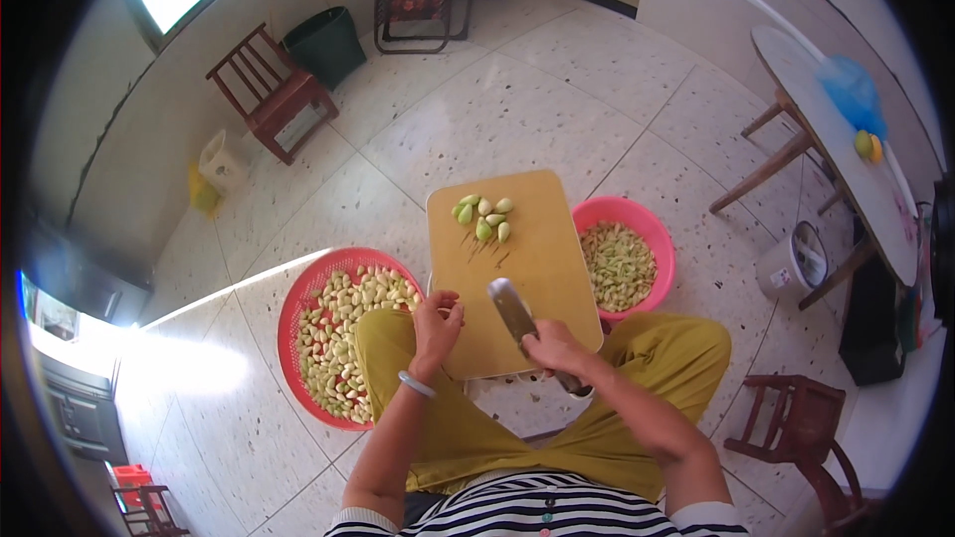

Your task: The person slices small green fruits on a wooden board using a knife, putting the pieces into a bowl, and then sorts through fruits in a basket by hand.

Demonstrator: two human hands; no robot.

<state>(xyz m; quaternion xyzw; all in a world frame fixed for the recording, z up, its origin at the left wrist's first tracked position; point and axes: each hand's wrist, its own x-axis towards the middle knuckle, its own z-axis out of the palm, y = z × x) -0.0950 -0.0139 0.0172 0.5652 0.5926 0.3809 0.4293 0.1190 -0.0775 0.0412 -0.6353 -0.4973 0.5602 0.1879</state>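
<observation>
In my right hand is a kitchen knife. Its broad blade points away from me over the yellow cutting board, which stands between my knees. My left hand hovers by the board's left edge with fingers loosely bent and apart, and nothing shows in it. Several pale green, teardrop-shaped fruits or vegetables lie grouped on the far half of the board, above some dark cut marks. Left of the board, a red perforated basket holds many similar whole pieces. A pink basin with smaller cut pieces stands at the right.
A wooden chair and a dark green bucket stand far left. At the right are an oval table, a waste bin and a small reddish-brown wooden chair. A folding chair stands at the back.
</observation>
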